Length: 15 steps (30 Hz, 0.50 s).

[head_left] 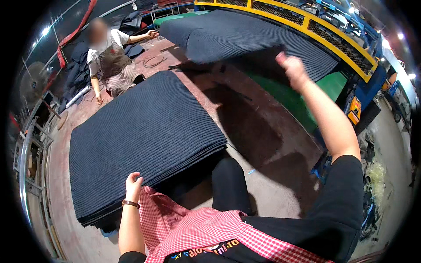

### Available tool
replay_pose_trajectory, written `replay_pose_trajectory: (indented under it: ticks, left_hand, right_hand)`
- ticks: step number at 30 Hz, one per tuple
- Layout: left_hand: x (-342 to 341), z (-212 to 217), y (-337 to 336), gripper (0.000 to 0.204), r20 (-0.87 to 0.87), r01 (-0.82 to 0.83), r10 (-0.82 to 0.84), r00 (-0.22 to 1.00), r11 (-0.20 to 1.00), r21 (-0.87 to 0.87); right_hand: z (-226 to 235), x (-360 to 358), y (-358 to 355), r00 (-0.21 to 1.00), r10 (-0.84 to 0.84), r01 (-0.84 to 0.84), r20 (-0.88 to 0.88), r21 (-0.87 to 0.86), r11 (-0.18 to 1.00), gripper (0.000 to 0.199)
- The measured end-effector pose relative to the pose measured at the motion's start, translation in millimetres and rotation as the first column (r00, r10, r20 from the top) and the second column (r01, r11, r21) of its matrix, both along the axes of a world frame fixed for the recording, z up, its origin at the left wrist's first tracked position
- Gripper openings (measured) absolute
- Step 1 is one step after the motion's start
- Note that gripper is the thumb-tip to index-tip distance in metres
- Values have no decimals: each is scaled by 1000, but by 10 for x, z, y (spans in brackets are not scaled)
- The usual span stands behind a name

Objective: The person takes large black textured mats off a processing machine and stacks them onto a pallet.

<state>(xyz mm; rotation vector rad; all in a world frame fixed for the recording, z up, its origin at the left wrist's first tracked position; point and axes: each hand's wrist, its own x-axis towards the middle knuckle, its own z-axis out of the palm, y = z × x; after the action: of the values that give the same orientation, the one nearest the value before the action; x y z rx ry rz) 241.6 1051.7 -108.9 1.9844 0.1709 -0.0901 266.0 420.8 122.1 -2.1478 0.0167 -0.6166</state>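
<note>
My right hand [294, 73] is raised at the upper right. Its fingers are closed on the near corner of a dark grey ribbed mat [237, 35], whose edge is lifted over a green surface. Low on the left, my left hand [133, 186] has loosely bent fingers, with nothing visible in them. It hovers by the near edge of a thick stack of matching ribbed mats [144, 127]. Beside that hand, a corner of my red checked apron [160, 206] flares out. Across the stack, a co-worker's hand [152, 33] is at the lifted mat's far left corner.
A co-worker [109, 61] is beyond the stack. A yellow mesh guard rail [307, 22] fronts machinery behind the lifted mat. Below it lies a green table surface [285, 96]. Metal rails [33, 175] stand at the left, near a fan [35, 81]. Scraps [375, 179] litter the right-hand floor.
</note>
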Motion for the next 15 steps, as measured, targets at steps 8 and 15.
replay_pose_trajectory:
  ticks: [8,15]
  left_hand:
    - [331,290,-292,19,151,92,-100,983,994,59]
    - [638,671,-1432,27,89,399,-395,914,916,-33]
  right_hand:
    - [616,1,-970,562,-816,63,-135,991,-121,24]
    - [347,-481,-1545,810,-583,160,-66,981,111,42]
